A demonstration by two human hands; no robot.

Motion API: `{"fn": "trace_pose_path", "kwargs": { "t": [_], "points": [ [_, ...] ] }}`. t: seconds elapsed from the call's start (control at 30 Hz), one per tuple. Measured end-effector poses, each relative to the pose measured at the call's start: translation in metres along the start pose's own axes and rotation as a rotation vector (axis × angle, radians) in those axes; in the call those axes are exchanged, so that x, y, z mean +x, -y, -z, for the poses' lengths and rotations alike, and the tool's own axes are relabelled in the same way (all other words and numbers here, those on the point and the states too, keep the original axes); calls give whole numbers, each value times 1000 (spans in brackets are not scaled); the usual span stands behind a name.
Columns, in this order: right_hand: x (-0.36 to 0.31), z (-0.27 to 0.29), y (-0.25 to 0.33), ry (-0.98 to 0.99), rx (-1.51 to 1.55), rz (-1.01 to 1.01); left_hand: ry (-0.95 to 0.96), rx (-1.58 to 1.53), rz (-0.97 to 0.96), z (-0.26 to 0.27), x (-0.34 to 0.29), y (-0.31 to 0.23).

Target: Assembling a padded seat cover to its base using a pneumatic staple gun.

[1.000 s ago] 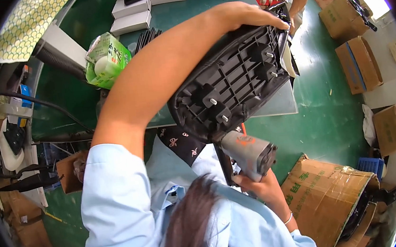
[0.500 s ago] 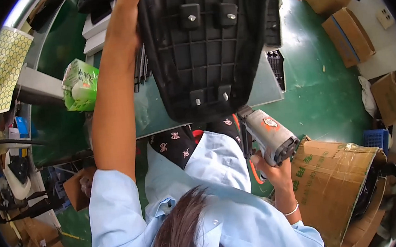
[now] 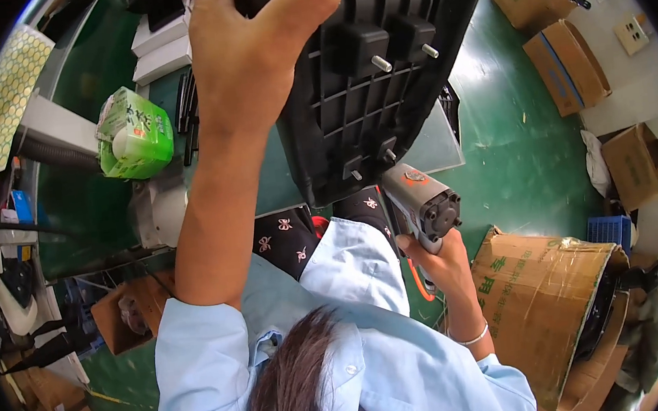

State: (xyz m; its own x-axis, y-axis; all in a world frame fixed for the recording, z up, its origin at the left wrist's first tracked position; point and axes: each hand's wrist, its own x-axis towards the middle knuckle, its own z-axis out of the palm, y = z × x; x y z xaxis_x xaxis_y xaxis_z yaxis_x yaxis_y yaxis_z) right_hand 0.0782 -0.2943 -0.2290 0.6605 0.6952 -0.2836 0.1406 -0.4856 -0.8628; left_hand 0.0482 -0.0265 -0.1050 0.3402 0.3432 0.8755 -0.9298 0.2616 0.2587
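A black ribbed plastic panel [image 3: 362,99] with several metal bolts standing out of it is tilted up in front of me, like a chair seat or back shell. My left hand [image 3: 266,49] grips its upper left edge, thumb across the ribbed face; the other fingers are mostly hidden behind. Wrapped round the handle of a grey pneumatic staple gun [image 3: 422,203] is my right hand [image 3: 444,262]. The gun's nose meets or nearly meets the panel's lower edge; I cannot tell whether it touches. An orange air hose [image 3: 418,280] curves below the handle.
Behind the panel lies a greenish tabletop [image 3: 439,151]. A green carton [image 3: 136,137] stands left of my forearm. To the lower right is a large cardboard box [image 3: 540,304], with a blue crate [image 3: 610,232] beyond it. More boxes [image 3: 557,68] line the right wall.
The panel has turned and tilted, its upper part leaning right, and my left hand has come closer into view with the thumb over its face. The staple gun has shifted slightly left and turned.
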Motion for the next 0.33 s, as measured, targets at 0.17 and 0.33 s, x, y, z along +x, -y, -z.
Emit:
{"fn": "trace_pose_path", "kwargs": {
  "t": [0.17, 0.33],
  "points": [
    [-12, -6, 9, 18, 154, 13, 32, 44, -74, 2, -1, -6],
    [-7, -16, 15, 90, 248, -75, -509, 898, 295, -22, -7, -32]
  ]
}}
